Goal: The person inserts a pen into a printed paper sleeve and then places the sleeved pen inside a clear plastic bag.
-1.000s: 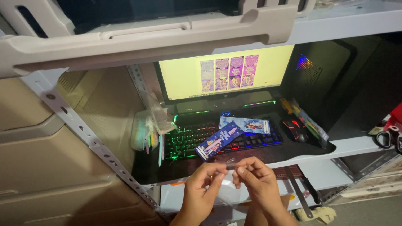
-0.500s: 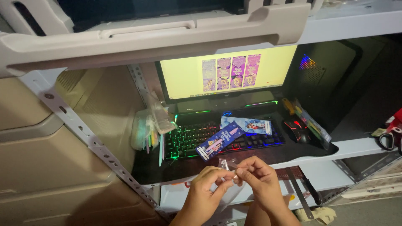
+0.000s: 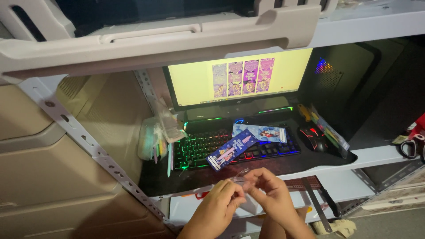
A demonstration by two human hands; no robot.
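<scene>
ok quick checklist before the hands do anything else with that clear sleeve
1. Both hands on the clear sleeve: ok, left hand and right hand pinch it together.
2. Sleeve open or sealed: cannot tell, too see-through.
3. Blue card within reach: ok, lying tilted on the lit keyboard.
4. Second card flat on the keyboard: ok.
5. Scissors out of the way: ok, far right on the shelf.

Clear, glossy plastic sleeve (image 3: 241, 180) catches the light between the fingers. Printed card bookmarks (image 3: 232, 149) look smooth and shiny on the plastic keyboard (image 3: 199, 150). Desk mat (image 3: 265, 166) reads matt, the perforated shelf upright (image 3: 88, 148) painted metal.
</scene>
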